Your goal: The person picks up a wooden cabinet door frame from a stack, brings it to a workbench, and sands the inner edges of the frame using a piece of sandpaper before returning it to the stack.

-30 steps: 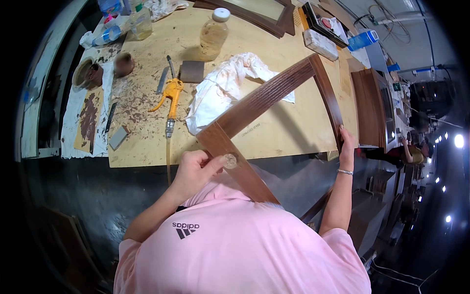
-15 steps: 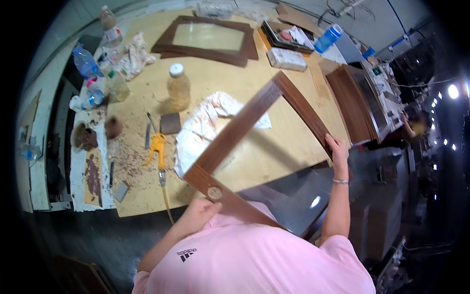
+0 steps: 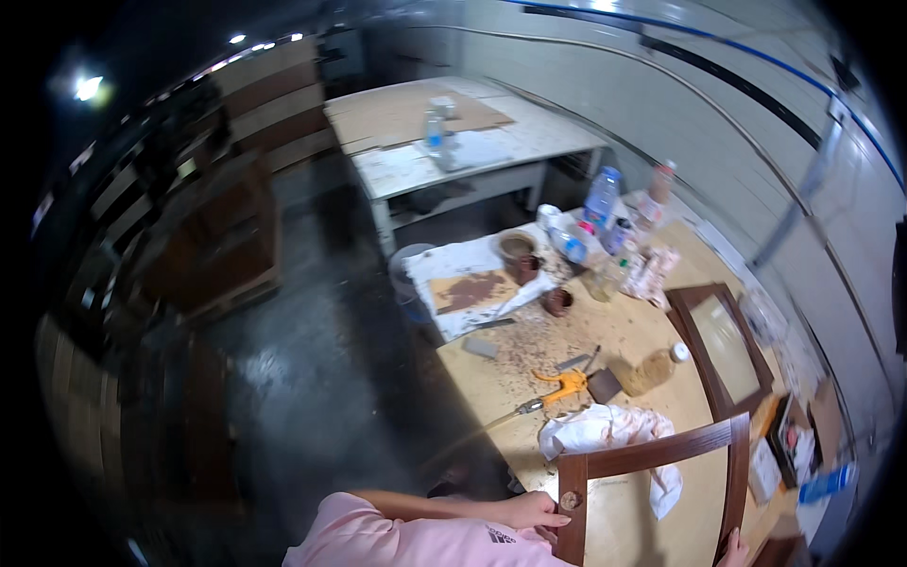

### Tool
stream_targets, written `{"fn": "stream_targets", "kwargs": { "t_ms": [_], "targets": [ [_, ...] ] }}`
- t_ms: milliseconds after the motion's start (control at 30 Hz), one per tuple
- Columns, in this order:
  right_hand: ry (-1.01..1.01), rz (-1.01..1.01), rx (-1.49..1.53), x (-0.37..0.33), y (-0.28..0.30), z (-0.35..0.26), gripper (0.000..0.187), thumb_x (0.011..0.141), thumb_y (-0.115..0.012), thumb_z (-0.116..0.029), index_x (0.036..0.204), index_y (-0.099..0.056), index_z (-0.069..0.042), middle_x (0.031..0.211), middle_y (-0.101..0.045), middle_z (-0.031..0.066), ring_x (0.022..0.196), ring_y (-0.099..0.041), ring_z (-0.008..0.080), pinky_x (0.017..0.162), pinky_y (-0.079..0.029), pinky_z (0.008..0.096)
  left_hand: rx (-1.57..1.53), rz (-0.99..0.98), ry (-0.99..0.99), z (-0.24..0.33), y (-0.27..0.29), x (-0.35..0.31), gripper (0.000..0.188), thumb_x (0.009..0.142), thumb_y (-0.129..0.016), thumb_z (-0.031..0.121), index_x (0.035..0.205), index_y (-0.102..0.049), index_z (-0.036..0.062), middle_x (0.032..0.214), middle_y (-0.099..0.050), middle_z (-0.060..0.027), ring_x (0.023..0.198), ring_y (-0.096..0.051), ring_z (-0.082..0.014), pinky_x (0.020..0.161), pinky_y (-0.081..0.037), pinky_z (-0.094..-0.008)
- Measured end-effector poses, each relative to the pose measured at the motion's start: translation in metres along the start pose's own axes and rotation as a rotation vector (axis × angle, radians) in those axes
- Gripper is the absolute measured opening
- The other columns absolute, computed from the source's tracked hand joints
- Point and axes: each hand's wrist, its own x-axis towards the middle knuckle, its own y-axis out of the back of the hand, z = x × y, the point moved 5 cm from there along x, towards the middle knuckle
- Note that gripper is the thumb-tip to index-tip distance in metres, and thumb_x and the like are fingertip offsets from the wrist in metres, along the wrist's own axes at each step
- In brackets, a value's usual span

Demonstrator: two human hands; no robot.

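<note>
A dark brown wooden frame with an open middle is held up in front of me at the lower right. My left hand pinches the outer edge of its near side, beside a pale round spot in the wood. My right hand, partly cut off by the picture's lower rim, grips the opposite side piece. Behind the frame lies a stained white cloth. Farther off are a yellow air blow gun, a dark square block and a white-capped bottle of yellowish liquid.
A brown framed panel lies at the table's right. Several bottles, among them a blue-tinted one, stand at the far end. Brown filler marks a small board on white paper. A white worktable stands beyond; stacked wood is at left.
My view has swung left, bringing the far worktable and floor into sight. The frame stays in my hands, and my left hand's fingers now reach its edge.
</note>
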Motion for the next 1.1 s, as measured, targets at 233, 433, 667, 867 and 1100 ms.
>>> {"fn": "stream_targets", "kwargs": {
  "t_ms": [233, 433, 667, 867, 1100],
  "targets": [
    [0.129, -0.262, 0.149, 0.065, -0.048, -0.004, 0.037, 0.089, -0.057, -0.037, 0.093, -0.063, -0.001, 0.077, -0.061, 0.0115, 0.069, -0.051, 0.0162, 0.063, -0.04, 0.0309, 0.181, 0.273, -0.153, -0.038, -0.022, -0.052, 0.038, 0.094, -0.053, 0.029, 0.077, -0.065, -0.0026, 0.072, -0.066, -0.0074, 0.067, -0.059, -0.0123, 0.061, -0.046, -0.0276],
    [0.203, -0.358, 0.274, 0.072, -0.09, -0.029, 0.033, 0.09, -0.058, -0.033, 0.074, -0.053, -0.005, 0.065, -0.048, 0.0034, 0.059, -0.04, 0.0115, 0.055, -0.03, 0.0283, 0.084, 0.459, -0.299, -0.04, -0.031, -0.112, 0.027, 0.093, -0.056, 0.019, 0.111, -0.058, -0.001, 0.09, -0.066, -0.0081, 0.083, -0.061, -0.0129, 0.073, -0.049, -0.0271],
    [0.413, -0.396, 0.24, 0.019, -0.156, -0.088, 0.042, 0.091, -0.055, -0.03, 0.058, -0.046, -0.006, 0.054, -0.035, -0.0035, 0.051, -0.027, 0.0069, 0.047, -0.018, 0.0285, 0.277, 0.3, -0.131, -0.072, -0.012, -0.169, 0.031, 0.093, -0.053, 0.017, 0.112, -0.058, -0.0061, 0.108, -0.065, -0.0142, 0.1, -0.058, -0.0145, 0.086, -0.046, -0.0301],
    [0.507, -0.497, 0.202, -0.099, -0.239, -0.184, 0.044, 0.091, -0.055, -0.033, 0.058, -0.045, -0.005, 0.055, -0.035, -0.0039, 0.054, -0.027, 0.0075, 0.05, -0.018, 0.029, 0.051, 0.455, -0.256, -0.113, 0.044, -0.305, 0.044, 0.094, -0.052, 0.039, 0.096, -0.065, -0.0028, 0.076, -0.064, -0.0047, 0.071, -0.056, -0.008, 0.061, -0.044, -0.0282],
    [0.637, -0.617, -0.089, -0.268, -0.352, -0.34, 0.049, 0.084, -0.054, -0.044, 0.07, -0.058, 0.004, 0.056, -0.043, 0.005, 0.057, -0.037, 0.0138, 0.055, -0.03, 0.0341, -0.193, 0.605, -0.294, -0.16, 0.099, -0.469, 0.044, 0.093, -0.053, 0.032, 0.062, -0.046, 0.0009, 0.062, -0.04, 0.0037, 0.06, -0.037, -0.0052, 0.053, -0.03, -0.0284]
  ]
}}
